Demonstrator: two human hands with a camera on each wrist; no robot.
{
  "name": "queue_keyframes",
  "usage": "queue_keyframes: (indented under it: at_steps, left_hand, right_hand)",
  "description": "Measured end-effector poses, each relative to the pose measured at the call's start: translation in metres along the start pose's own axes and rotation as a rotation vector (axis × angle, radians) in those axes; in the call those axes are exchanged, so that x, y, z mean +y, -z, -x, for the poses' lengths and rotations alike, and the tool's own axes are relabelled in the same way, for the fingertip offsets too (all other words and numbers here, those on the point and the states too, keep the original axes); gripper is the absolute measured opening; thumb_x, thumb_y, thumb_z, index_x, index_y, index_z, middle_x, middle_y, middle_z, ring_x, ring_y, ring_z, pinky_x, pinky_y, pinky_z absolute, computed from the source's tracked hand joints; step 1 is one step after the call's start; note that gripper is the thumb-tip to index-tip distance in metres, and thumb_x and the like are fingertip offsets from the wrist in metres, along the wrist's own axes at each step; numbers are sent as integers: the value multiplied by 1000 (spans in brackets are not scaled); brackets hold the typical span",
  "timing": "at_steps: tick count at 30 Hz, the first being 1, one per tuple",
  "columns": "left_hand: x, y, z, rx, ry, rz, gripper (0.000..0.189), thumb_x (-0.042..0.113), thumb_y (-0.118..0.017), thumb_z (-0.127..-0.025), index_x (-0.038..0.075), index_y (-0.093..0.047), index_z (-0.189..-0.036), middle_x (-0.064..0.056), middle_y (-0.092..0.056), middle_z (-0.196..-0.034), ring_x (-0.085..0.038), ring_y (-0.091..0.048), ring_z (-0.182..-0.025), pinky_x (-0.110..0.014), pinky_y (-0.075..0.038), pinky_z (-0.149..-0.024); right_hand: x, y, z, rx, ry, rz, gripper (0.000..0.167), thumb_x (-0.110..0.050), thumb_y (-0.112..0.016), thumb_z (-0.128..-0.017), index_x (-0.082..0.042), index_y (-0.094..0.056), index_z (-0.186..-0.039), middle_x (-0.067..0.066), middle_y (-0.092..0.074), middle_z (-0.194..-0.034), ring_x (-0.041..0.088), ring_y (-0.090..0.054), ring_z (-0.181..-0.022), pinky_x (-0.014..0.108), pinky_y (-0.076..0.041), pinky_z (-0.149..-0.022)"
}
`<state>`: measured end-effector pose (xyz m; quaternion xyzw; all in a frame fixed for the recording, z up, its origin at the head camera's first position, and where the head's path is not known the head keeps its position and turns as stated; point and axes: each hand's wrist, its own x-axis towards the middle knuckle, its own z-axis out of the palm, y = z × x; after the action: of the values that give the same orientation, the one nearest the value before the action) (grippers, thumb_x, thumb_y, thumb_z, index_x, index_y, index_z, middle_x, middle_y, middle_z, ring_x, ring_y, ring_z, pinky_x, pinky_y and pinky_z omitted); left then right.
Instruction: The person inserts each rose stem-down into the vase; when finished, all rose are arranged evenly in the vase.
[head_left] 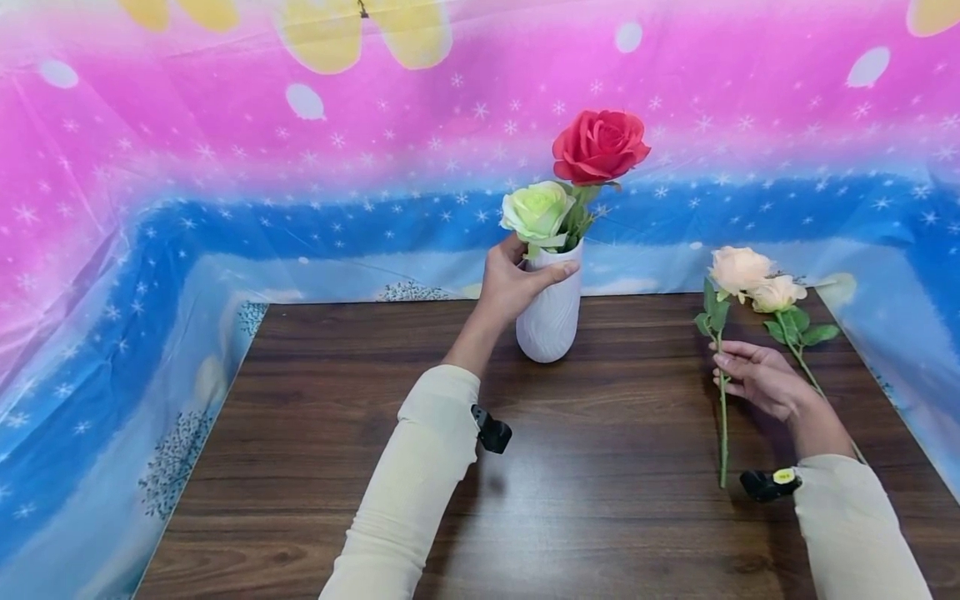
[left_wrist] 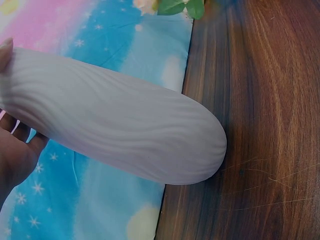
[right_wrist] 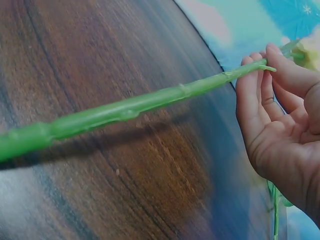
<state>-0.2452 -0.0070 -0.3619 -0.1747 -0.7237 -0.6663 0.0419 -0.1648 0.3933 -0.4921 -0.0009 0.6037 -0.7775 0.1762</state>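
Note:
My left hand (head_left: 510,283) grips a white ribbed vase (head_left: 551,321) near its rim, with the thumb across the front. The vase is upright over the dark wooden table, and its wavy side fills much of the left wrist view. A red rose (head_left: 600,148) and a pale green rose (head_left: 537,212) stand in it, the red one higher. My right hand (head_left: 761,379) pinches the green stem (right_wrist: 150,104) of a peach rose (head_left: 738,270) between thumb and fingers. That flower points up and away from me; its lower stem hangs free.
A second, cream rose (head_left: 778,293) lies on the right of the table (head_left: 600,467), its stem passing behind my right hand and wrist. A pink and blue patterned cloth (head_left: 420,183) hangs behind the table and along its sides.

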Motion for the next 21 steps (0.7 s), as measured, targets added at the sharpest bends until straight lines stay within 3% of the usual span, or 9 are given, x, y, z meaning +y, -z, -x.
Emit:
queue_keyframes:
  at_steps: [13, 21]
  left_hand:
    - [-1, 0, -1, 0, -4, -5, 52, 17, -84, -84, 11, -65, -132, -10, -69, -133, -21, -66, -120, -38, -57, -99]
    - [-1, 0, -2, -1, -3, 2, 52, 16, -84, -84, 10, -65, -132, -11, -69, -132, -22, -67, -119, -36, -58, -97]
  right_hand:
    - [-6, -12, -3, 52, 9, -48, 27, -2, -53, -104, -19, -74, -101, -9, -74, -92, 5, -70, -81, 24, -60, -73]
    - [-7, -17, -5, 1, 42, -63, 30, -1, -47, -106, -20, -71, -105, -10, -72, -95, 5, -69, -85, 24, -59, -75]
